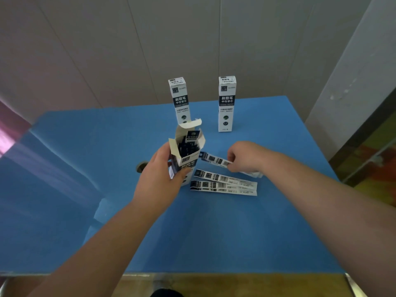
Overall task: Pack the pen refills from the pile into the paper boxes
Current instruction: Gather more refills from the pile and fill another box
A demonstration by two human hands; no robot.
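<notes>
Pinched refill (215,160) (tip toward box (186,154))

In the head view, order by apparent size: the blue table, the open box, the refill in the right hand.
1. Blue table
2. Open box, held by the left hand
3. Refill pinched by the right hand, partly hidden

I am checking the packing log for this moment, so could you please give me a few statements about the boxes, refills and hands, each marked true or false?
1. The left hand grips the open box. True.
2. The open box is empty. False: dark refills show inside it.
3. The right hand pinches a packaged refill. True.
4. Four refills lie loose on the blue table. False: two loose refills lie there.
5. Two closed boxes stand upright at the back. True.
</notes>
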